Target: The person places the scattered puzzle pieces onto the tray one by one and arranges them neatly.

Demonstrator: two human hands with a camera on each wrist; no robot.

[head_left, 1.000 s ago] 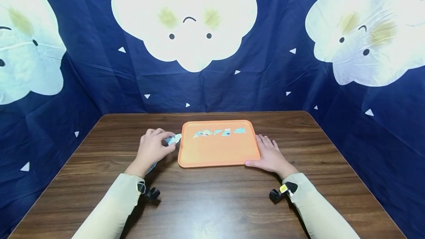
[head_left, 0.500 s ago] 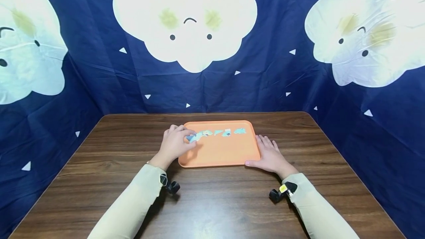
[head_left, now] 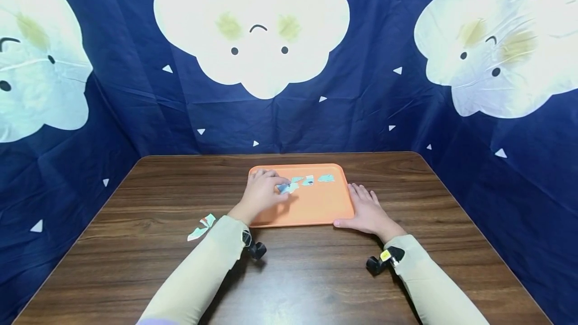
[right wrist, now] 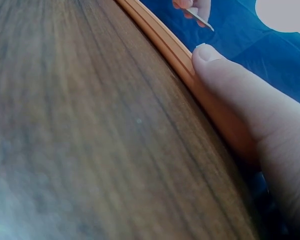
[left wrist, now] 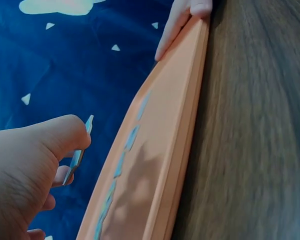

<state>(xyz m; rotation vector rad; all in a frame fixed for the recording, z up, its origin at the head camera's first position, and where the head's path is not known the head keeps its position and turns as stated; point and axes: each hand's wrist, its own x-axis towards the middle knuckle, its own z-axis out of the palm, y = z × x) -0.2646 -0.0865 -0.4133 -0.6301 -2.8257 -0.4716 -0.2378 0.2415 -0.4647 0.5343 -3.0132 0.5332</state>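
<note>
An orange tray [head_left: 311,209] lies on the wooden table. Above its left half my left hand [head_left: 262,192] pinches a thin blue and white puzzle piece [head_left: 290,188] between thumb and fingers; in the left wrist view the piece [left wrist: 76,162] is seen nearly edge-on, held above the tray. Along the tray's far side lie several flat pieces, among them a light blue one [head_left: 326,178] at the right and one with a dark mark [head_left: 308,181]. My right hand [head_left: 368,214] rests on the tray's right edge, thumb [right wrist: 225,70] at the near corner, fingers along the side.
Left of the tray, beside my left sleeve, more loose pieces [head_left: 197,233] lie on the table [head_left: 298,275]. A dark blue cloth [head_left: 298,124] with white clouds and small triangles hangs behind and at both sides of the table.
My left hand has moved right from beside the tray to over it, carrying the pinched piece. Loose pieces on the table at the left have come into sight. My right hand has stayed in place.
</note>
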